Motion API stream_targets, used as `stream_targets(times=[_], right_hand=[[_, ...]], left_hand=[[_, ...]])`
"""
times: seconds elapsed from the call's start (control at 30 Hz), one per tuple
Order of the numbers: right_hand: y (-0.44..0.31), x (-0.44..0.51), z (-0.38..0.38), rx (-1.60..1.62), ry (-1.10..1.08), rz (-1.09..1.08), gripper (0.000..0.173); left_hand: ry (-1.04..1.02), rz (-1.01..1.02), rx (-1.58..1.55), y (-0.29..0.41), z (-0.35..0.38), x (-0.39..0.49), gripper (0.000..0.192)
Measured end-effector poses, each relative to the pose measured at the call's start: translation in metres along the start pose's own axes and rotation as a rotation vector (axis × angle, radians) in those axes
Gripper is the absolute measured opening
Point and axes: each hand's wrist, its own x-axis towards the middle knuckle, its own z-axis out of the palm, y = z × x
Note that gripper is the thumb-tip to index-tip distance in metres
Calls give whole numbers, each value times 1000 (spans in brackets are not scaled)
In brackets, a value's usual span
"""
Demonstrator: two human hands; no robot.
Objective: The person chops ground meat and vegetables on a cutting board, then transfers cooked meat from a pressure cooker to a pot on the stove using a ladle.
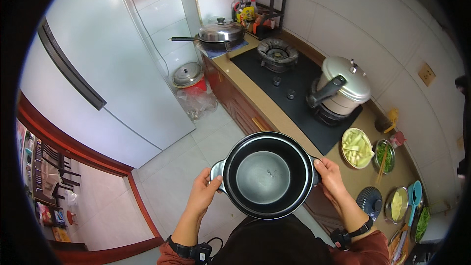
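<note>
Between my hands is a dark two-handled cooking pot [263, 177], its lid off. A little liquid or a few droplets seem to lie on its bottom. My left hand [202, 190] grips the left handle, thumb on top. Around the right handle my right hand [328, 176] is closed the same way. The pot hangs in front of my body, above the floor and beside the counter edge. A ribbed dark lid with a round knob [369, 203] lies on the counter to the right of my right hand.
A pressure cooker [344, 84] stands on the near burner of the black gas hob [254, 62]; the far burner [278, 54] holds no pan. Bowls of cut vegetables [357, 148] and chopped greens [385, 156] line the counter. A lidded frying pan [220, 34] sits at the far end. The fridge [110, 62] is left.
</note>
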Motion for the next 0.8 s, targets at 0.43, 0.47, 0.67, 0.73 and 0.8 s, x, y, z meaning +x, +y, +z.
stream_targets(times=[0.43,0.47,0.67,0.73,0.8], right_hand=[[-45,223,119,301,71,-77,17],[-51,235,121,307,114,-45,18],[-78,303,128,321,382,-193,19],[-88,324,126,297,517,-222,20],[-101,341,123,295,582,-277,22]], left_hand=[[-57,26,202,105,-73,251,17],[-81,23,239,114,-72,275,17],[-312,12,250,160,-47,417,18],[-415,5,265,169,-35,462,20],[-535,22,221,175,-19,505,21]])
